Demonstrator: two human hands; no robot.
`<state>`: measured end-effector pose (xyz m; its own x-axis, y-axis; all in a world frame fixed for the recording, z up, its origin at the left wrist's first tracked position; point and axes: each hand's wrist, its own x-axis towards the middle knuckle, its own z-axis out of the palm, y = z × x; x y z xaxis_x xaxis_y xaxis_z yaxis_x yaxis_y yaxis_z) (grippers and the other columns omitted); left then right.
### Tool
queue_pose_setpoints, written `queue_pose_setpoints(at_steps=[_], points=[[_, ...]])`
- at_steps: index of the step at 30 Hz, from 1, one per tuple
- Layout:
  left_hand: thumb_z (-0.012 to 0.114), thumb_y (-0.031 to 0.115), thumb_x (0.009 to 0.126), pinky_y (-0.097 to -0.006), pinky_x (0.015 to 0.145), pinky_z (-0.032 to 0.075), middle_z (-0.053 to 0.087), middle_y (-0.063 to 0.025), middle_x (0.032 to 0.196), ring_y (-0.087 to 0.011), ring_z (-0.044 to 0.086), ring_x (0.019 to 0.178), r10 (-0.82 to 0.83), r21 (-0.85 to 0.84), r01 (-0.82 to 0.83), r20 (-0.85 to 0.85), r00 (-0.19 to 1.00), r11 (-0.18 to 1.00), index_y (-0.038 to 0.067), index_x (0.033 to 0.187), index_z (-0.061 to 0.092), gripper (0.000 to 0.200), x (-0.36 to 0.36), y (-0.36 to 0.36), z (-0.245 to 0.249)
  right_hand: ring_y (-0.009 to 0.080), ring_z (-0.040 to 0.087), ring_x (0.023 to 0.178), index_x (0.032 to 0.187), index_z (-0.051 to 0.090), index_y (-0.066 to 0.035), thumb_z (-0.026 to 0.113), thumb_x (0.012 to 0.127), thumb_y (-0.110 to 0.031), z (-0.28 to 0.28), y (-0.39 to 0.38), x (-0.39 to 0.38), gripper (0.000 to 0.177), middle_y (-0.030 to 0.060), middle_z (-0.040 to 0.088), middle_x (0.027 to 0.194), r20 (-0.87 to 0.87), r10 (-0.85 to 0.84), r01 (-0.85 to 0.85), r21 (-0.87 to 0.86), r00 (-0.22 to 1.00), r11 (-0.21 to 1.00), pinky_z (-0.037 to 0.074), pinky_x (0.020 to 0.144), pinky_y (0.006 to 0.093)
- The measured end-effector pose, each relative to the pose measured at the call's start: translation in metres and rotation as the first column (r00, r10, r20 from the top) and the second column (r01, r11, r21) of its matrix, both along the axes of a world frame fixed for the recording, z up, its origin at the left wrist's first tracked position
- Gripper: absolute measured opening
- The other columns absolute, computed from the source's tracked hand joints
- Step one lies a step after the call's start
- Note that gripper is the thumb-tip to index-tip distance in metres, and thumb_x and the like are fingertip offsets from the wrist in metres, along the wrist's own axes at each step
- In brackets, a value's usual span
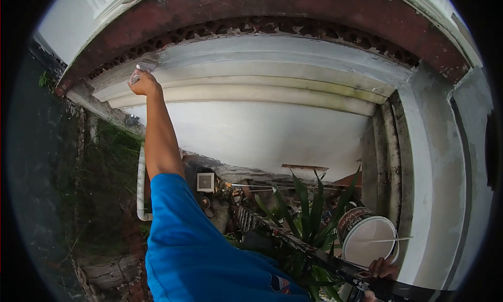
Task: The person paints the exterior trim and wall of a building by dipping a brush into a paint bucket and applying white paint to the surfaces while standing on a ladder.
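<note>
At ten o'clock, the left hand (143, 84) grips a small, flat grey tool (148, 66), perhaps a brush or scraper, held against the moulded ledge (236, 58). Between four and five o'clock, the right hand (382, 267) has its fingers curled over a dark rail (343, 268), beside a bucket (352, 219) holding something pale; a thin stick (376, 240) lies across its mouth. Long-leaved foliage (302, 205) sits at five o'clock, and a white pipe (140, 189) at eight.

The step in hand looks like working the ledge's surface at full reach. Continuing would call for flat, even contact along the moulding, with the right hand's hold on the rail kept firm.
</note>
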<state>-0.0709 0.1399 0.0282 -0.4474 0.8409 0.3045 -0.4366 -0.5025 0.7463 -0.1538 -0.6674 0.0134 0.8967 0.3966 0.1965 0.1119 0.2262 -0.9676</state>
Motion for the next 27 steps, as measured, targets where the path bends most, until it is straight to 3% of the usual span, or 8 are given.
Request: queue_pose_setpoints(at_steps=[3,5,10,13,14,17,21,27], points=[[0.057,0.001,0.085,-0.0281,0.058,0.060,0.059,-0.0170,0.086,-0.0210,0.062,0.067,-0.176,0.154,0.174,-0.001,0.984,0.973,-0.012,0.091,0.052,0.015,-0.008,-0.012,-0.008,0.0133,0.040,0.069,0.087,0.041,-0.011,0.082,0.055,-0.019,-0.022,-0.022,0.007,0.053,0.0031,0.040,0.084,0.020,0.111,-0.112,0.068,0.994,0.991,0.034,0.059,0.0269],[0.057,0.001,0.085,-0.0285,0.058,0.060,0.059,-0.0175,0.086,-0.0214,0.062,0.068,-0.246,0.193,0.254,-0.066,0.967,0.948,-0.012,0.091,0.052,0.015,-0.010,-0.053,-0.004,0.0173,0.047,0.065,0.079,0.045,-0.006,0.064,0.076,-0.017,-0.053,-0.051,0.011,0.022,0.0039,0.047,0.099,0.018,0.101,-0.103,0.131,0.995,0.986,0.037,0.056,0.0298],[0.060,0.017,0.090,-0.0277,0.072,0.057,0.061,-0.0153,0.091,-0.0171,0.064,0.073,-0.318,0.236,0.411,-0.350,0.881,0.881,-0.008,0.093,0.056,0.025,-0.004,-0.148,-0.009,0.0116,0.041,0.067,0.086,0.042,-0.011,0.085,0.054,-0.030,-0.050,-0.036,0.007,0.057,0.0011,0.040,0.090,0.060,0.067,-0.075,0.150,0.996,0.986,0.033,0.058,0.0246],[0.062,0.020,0.089,-0.0297,0.068,0.056,0.065,-0.0131,0.089,-0.0181,0.065,0.072,-0.251,0.320,0.467,-0.534,0.807,0.824,-0.004,0.095,0.058,0.025,0.020,-0.194,-0.013,0.0104,0.039,0.068,0.087,0.041,-0.012,0.089,0.050,-0.032,-0.009,0.001,-0.006,0.064,0.0008,0.037,0.088,-0.008,-0.139,0.140,0.040,0.990,0.989,0.031,0.058,0.0233],[0.062,0.016,0.087,-0.0359,0.064,0.054,0.067,-0.0141,0.085,-0.0247,0.066,0.071,0.091,0.415,0.325,-0.722,0.686,0.850,0.000,0.095,0.060,0.018,0.028,-0.198,-0.014,0.0103,0.039,0.067,0.087,0.041,-0.012,0.089,0.051,-0.031,-0.014,0.000,-0.007,0.063,0.0014,0.037,0.089,0.000,-0.152,0.151,0.062,0.988,0.987,0.031,0.057,0.0235],[0.063,0.008,0.082,-0.0425,0.062,0.050,0.065,-0.0166,0.078,-0.0337,0.064,0.070,0.283,0.373,0.361,-0.918,0.278,0.855,0.002,0.090,0.059,0.010,0.067,-0.233,-0.006,0.0103,0.038,0.067,0.087,0.042,-0.012,0.089,0.050,-0.030,-0.021,-0.002,-0.003,0.063,0.0018,0.037,0.088,0.065,-0.104,0.095,0.121,0.992,0.988,0.031,0.057,0.0239],[0.060,0.014,0.085,-0.0463,0.056,0.046,0.060,-0.0171,0.065,-0.0361,0.060,0.062,0.296,0.502,0.601,-0.862,0.412,0.622,0.005,0.077,0.054,0.013,0.140,-0.322,-0.030,0.0103,0.038,0.067,0.087,0.042,-0.011,0.088,0.051,-0.026,-0.021,0.002,-0.004,0.061,0.0028,0.036,0.091,0.075,-0.122,0.107,0.174,0.990,0.979,0.031,0.056,0.0247],[0.063,0.014,0.084,-0.0331,0.056,0.050,0.064,-0.0148,0.066,-0.0254,0.065,0.059,-0.673,0.156,0.941,-0.665,0.325,0.300,0.001,0.085,0.062,0.013,0.225,-0.495,-0.030,0.0105,0.040,0.068,0.087,0.043,-0.009,0.089,0.051,-0.028,-0.023,0.000,-0.001,0.061,0.0046,0.036,0.094,0.093,-0.109,0.091,0.179,0.990,0.980,0.033,0.057,0.0246]])
